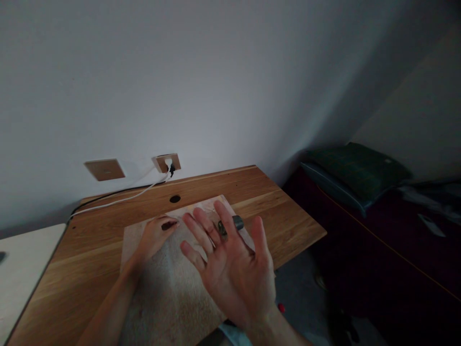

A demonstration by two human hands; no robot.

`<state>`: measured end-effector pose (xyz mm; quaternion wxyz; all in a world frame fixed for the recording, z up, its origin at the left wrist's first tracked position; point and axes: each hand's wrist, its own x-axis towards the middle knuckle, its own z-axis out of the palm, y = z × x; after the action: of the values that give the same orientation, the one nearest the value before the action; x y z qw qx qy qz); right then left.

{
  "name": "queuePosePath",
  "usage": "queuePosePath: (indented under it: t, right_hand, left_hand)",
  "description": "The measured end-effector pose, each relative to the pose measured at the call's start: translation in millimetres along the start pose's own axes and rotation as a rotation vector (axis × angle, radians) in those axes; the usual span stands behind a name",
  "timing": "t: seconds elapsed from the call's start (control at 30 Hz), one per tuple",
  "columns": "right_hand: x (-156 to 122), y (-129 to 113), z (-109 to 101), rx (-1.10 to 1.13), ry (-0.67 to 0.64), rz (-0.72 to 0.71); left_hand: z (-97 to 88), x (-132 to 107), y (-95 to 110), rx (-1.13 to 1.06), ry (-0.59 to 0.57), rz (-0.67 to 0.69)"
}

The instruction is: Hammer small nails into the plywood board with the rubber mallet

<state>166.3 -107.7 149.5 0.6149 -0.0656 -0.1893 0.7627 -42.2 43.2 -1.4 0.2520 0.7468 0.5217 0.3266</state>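
Observation:
My right hand (236,271) is raised with the palm turned toward me and the fingers spread, holding nothing. Partly behind its fingers is a small dark cylinder (238,222), with a shiny, see-through-looking part at its left end; its kind is unclear. My left hand (154,236) is over the pale, wood-grained mat (162,288), its fingers curled together. A small dark patch (167,225) shows between the thumb and fingers; whether it is an object or shadow is hard to make out. Thin light-coloured bits (212,209) lie near the mat's far edge.
The wooden table (288,216) stands against a wall. White and black cables (118,200) run along its back edge to a wall socket (169,163). A round cable hole (175,198) pierces the top. A white surface (29,269) adjoins at left; a green pillow (360,170) lies at right.

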Motion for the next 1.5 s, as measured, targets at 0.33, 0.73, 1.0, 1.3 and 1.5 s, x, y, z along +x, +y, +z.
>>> queuePosePath:
  t: [0.33, 0.73, 1.0, 1.3, 1.5]
  right_hand:
    - [-2.6, -0.7, -46.4, -0.289, 0.245, -0.391]
    - [-37.7, -62.1, -61.8, -0.287, 0.467, -0.544]
    - [-46.6, -59.8, -56.5, -0.422, 0.511, -0.558]
    - [-55.6, -55.0, -51.3, -0.385, 0.482, -0.501]
    - [-62.1, -52.1, -59.9, -0.521, 0.356, -0.308]
  left_hand:
    - [6.4, -17.8, 70.0, 0.42, 0.216, 0.501]
    - [45.8, -61.7, 163.3, 0.433, 0.196, 0.725]
    - [49.9, -73.4, 177.2, 0.52, 0.15, 0.709]
    - [48.9, -70.0, 144.1, 0.523, 0.1, 0.672]
    - [42.8, -71.6, 112.8, 0.54, -0.025, 0.656]
